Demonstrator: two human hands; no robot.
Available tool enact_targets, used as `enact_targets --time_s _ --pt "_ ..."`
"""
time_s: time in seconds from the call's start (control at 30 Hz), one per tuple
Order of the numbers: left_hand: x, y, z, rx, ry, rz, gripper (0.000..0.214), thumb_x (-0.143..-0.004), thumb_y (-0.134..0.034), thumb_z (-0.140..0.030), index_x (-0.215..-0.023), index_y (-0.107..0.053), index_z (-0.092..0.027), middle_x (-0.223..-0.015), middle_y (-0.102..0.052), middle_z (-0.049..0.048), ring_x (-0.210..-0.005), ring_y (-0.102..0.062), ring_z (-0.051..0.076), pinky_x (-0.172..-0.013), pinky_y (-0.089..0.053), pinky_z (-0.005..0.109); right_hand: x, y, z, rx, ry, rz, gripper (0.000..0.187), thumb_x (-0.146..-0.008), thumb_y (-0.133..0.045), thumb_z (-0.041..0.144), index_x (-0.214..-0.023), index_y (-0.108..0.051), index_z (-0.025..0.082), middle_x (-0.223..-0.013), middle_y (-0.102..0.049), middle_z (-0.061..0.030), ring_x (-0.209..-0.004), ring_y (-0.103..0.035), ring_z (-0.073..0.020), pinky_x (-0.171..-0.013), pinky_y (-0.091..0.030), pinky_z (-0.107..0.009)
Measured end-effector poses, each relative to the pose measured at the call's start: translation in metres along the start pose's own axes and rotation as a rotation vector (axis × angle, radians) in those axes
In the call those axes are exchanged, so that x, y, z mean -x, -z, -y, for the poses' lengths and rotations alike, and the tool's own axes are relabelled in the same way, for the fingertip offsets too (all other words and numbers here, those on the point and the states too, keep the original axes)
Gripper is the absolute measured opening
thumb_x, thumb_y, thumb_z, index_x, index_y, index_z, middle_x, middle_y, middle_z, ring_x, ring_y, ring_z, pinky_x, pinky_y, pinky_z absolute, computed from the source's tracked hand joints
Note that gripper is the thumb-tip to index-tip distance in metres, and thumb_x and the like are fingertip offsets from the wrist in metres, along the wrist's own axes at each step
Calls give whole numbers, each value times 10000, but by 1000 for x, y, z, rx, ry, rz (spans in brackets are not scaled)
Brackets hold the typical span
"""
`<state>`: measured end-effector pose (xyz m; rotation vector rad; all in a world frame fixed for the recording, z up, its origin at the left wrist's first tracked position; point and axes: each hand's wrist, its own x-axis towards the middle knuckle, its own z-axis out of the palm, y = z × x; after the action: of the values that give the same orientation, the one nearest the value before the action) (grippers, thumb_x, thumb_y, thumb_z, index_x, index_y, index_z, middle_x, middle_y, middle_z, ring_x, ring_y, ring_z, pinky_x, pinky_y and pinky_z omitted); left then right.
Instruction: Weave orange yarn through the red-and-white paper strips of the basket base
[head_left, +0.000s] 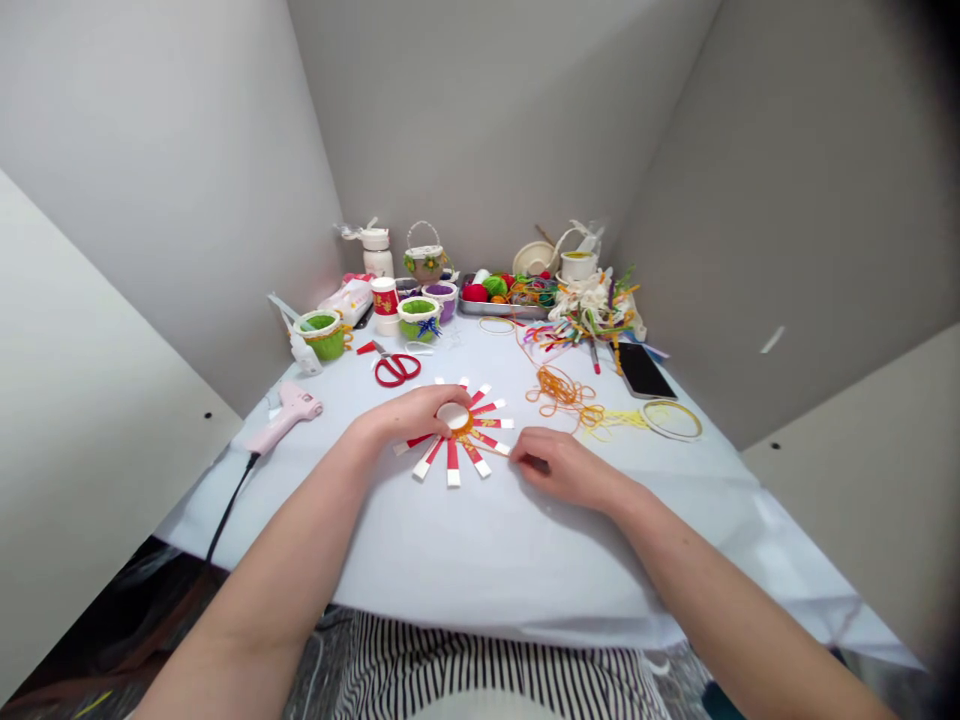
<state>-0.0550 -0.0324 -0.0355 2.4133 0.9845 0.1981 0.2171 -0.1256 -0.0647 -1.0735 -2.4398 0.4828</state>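
Observation:
A flat wheel of red-and-white paper strips lies on the white table cover, its strips fanning out from a white disc ringed with orange cord. My left hand rests over the wheel's upper left side, with its fingertips gripping at the disc. My right hand lies to the right of the wheel, fingers curled, and its fingertips reach the tip of a strip. Whether that hand grips the strip is hidden.
A pink glue gun with a black cord lies at the left. Red-handled scissors lie behind the wheel. To the right are a tangle of orange cord, a thin hoop and a phone. Baskets, yarn and craft supplies crowd the back.

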Motion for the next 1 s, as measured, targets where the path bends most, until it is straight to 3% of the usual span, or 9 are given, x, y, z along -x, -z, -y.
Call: enact_targets --time_s 0.33,0.5,0.63,0.73,0.83,1.0 --pt "1 0 0 15 5 -6 490 -728 -649 -207 -1212 -600 -260 -1289 -612 33 -1137 -581 242 -994 -459 337 2 -1 -1 171 51 -2 268 -875 -475 66 -865 -714 186 -849 -624 -78 -802 -581 -179 -715 -453 -279" --pt "2 2 -6 24 13 3 470 -727 -640 -190 -1189 -611 -264 -1290 -611 16 -1119 -592 236 -981 -466 328 -17 2 -19 177 -73 -93 216 -877 -531 87 -849 -721 185 -838 -641 -72 -814 -594 -183 -725 -435 -279" --pt "4 3 -10 13 15 8 477 -734 -630 -165 -1200 -598 -259 -1289 -613 17 -1117 -595 233 -988 -459 326 -46 3 -31 57 -156 -70 85 -841 -664 181 -769 -710 187 -785 -658 -38 -749 -597 -164 -699 -417 -264" --pt "4 4 -12 -8 5 23 477 -731 -617 -142 -1193 -593 -259 -1299 -607 17 -1127 -590 233 -986 -457 326 -61 -2 -36 44 -270 -109 100 -838 -671 210 -748 -701 180 -764 -669 -31 -702 -585 -152 -657 -392 -256" --pt "5 4 -14 -19 1 34 470 -729 -608 -140 -1182 -594 -265 -1288 -612 15 -1136 -583 236 -976 -463 328 -64 -10 -37 68 -323 -193 111 -847 -643 212 -757 -694 173 -764 -676 -39 -696 -577 -153 -648 -381 -257" --pt "4 2 -18 0 -35 20 452 -750 -606 -165 -1196 -582 -240 -1270 -604 52 -1130 -585 240 -985 -470 344 -57 -17 -37 32 -282 -223 117 -853 -629 229 -769 -688 174 -731 -672 -25 -660 -554 -141 -635 -376 -252"
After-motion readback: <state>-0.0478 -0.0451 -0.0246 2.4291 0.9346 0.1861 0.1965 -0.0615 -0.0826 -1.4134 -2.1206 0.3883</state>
